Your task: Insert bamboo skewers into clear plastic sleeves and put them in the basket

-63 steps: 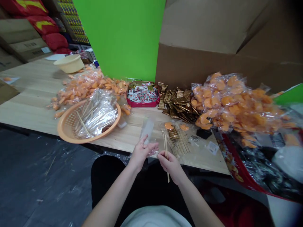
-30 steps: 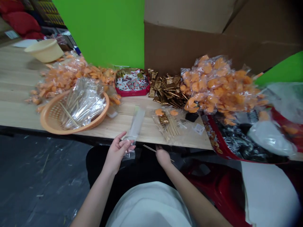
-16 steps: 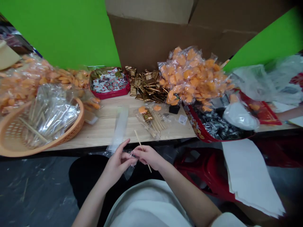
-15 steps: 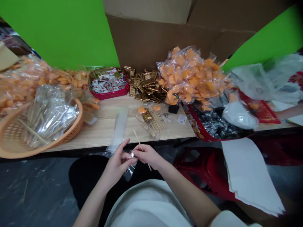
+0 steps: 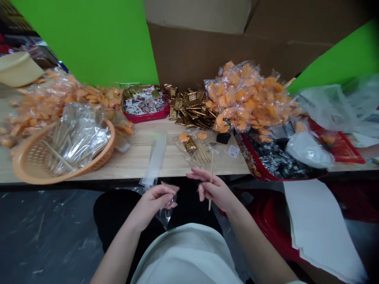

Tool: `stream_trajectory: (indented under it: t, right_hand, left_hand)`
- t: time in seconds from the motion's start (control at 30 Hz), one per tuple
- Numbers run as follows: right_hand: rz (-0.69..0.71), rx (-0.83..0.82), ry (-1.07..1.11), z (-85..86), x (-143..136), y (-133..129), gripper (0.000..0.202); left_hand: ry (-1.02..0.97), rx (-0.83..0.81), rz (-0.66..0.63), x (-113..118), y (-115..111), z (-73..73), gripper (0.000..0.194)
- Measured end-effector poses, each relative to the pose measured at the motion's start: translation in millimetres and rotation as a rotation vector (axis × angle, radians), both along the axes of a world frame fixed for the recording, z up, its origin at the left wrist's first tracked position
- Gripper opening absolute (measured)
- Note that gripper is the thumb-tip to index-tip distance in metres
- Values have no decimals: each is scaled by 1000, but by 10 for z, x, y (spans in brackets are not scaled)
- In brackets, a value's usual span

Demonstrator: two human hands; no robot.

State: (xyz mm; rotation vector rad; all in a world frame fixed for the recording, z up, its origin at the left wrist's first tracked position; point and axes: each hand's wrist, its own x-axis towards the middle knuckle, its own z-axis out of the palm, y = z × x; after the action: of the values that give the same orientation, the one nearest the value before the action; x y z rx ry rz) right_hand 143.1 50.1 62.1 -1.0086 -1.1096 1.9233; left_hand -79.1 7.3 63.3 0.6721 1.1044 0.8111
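My left hand [image 5: 160, 200] is closed, thumb against fingers, on a clear plastic bag [image 5: 165, 215] that hangs below it over my lap. To its right, my right hand [image 5: 214, 189] grips a thin wooden stick [image 5: 211, 169], which stands nearly upright between the fingers. A gap separates the two hands. Beyond them on the table lie a bundle of wooden sticks [image 5: 203, 154], a gold packet [image 5: 190, 144] and small orange pieces [image 5: 184, 137]. A stack of flat clear bags [image 5: 155, 157] lies near the table edge, just past my left hand.
An orange basket [image 5: 32, 173] of bagged sticks stands left. Behind are a red tin [image 5: 145, 117] of small packets, gold packets [image 5: 192, 104] and a heap of bagged orange pieces [image 5: 245, 94]. Right are a red box [image 5: 251, 159] of black packets and white sheets [image 5: 319, 221] over a red stool.
My hands have moved apart. The right hand has gone right and turned the stick more upright, while the left keeps the bag. The view has shifted slightly left.
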Motion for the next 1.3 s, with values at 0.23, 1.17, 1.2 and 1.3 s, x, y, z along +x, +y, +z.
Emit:
stream_trajectory:
  t: [0.23,1.17,1.2,1.3]
  right_hand:
    - [58,133,-58,29,-181,-54,51]
    - [-208,229,-1136,-810,238,1038,19]
    - [-187,201,-1117,-802,287,1036,21]
    - [-137,119,-1035,-700,443,960,20]
  left_hand:
    - [-15,51,-178,227,-18,37,23]
    - [220,172,73,86,-13,3,18]
    - [214,156,85,71,-16,-8,19]
    - [180,89,102,44,-13,-49,23]
